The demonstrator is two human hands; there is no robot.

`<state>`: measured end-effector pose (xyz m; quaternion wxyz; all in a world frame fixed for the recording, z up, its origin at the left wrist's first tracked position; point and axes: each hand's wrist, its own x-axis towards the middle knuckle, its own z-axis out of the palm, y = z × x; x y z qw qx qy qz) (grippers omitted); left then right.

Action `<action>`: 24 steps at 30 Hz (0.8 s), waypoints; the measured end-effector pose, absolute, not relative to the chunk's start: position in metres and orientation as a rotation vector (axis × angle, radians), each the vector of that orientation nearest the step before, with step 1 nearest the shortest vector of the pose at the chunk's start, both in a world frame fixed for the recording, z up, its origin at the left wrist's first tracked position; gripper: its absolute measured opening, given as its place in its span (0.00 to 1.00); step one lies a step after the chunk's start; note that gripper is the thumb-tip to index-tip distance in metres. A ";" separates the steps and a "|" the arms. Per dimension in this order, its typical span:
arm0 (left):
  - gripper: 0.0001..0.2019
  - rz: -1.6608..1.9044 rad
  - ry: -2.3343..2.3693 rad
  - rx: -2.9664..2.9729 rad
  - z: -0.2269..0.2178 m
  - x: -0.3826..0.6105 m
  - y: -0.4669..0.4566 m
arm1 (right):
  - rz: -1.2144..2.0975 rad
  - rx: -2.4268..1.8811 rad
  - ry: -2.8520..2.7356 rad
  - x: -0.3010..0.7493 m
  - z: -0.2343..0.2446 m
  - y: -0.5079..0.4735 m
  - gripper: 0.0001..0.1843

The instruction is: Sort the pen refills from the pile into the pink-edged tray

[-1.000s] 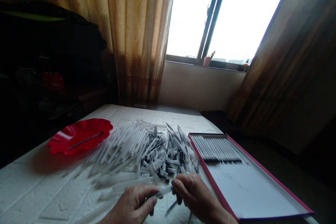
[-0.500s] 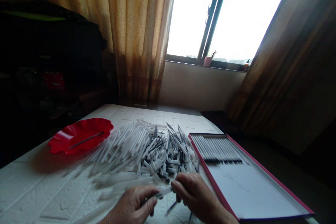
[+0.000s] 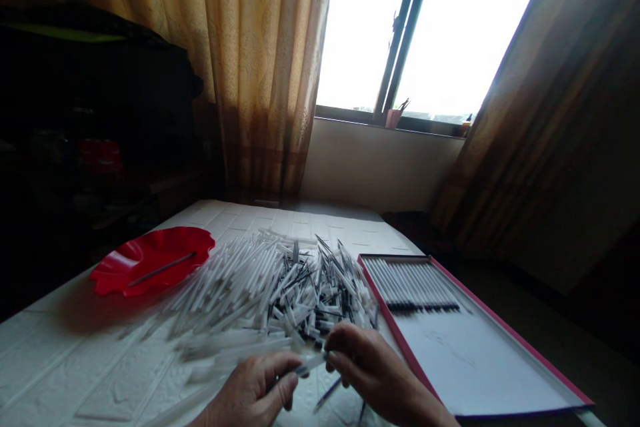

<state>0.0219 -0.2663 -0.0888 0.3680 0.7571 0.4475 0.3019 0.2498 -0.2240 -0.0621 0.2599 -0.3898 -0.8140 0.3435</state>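
Observation:
Low in the view, my left hand (image 3: 260,383) is closed around a pen (image 3: 312,364) with a pale, translucent barrel. The pen slants up to the right, where the fingers of my right hand (image 3: 367,367) pinch its other end. Just beyond both hands spreads a heap of pale pen barrels (image 3: 235,280), with dark refills and small parts (image 3: 320,287) mixed in on its right side. A dark refill (image 3: 327,395) lies on the table below my right hand; whether a finger touches it I cannot tell.
On the right, a shallow box (image 3: 500,373) with a red rim holds a row of white pens with black ends (image 3: 413,283). A red wavy-edged dish (image 3: 165,240) containing one thin stick stands left on the white brick-patterned table (image 3: 115,380). Curtains and a window are behind.
The fingers of my right hand have shifted slightly at the pen's end. My left hand keeps nearly the same place and grip. The heap, dish and box look unchanged.

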 end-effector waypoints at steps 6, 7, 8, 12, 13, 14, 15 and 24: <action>0.16 0.772 1.151 1.944 -0.090 0.022 -0.267 | 0.920 -1.120 -2.228 0.247 -0.070 -0.220 0.17; 0.16 0.774 1.158 1.941 -0.090 0.023 -0.267 | 0.911 -1.127 -2.239 0.246 -0.071 -0.220 0.19; 0.16 0.775 1.163 1.940 -0.089 0.023 -0.266 | 0.906 -1.127 -2.246 0.246 -0.071 -0.220 0.20; 0.17 0.769 1.167 1.939 -0.088 0.022 -0.266 | 0.948 -1.068 -2.221 0.249 -0.064 -0.223 0.13; 0.17 0.767 1.165 1.941 -0.088 0.022 -0.266 | 0.965 -1.051 -2.207 0.250 -0.062 -0.223 0.11; 0.18 0.767 1.164 1.942 -0.088 0.022 -0.266 | 0.978 -1.039 -2.198 0.251 -0.061 -0.224 0.09; 0.18 0.770 1.166 1.943 -0.088 0.022 -0.266 | 0.985 -1.032 -2.196 0.252 -0.060 -0.224 0.08; 0.16 0.779 1.183 1.973 -0.088 0.022 -0.267 | 0.909 -1.065 -2.234 0.250 -0.060 -0.225 0.08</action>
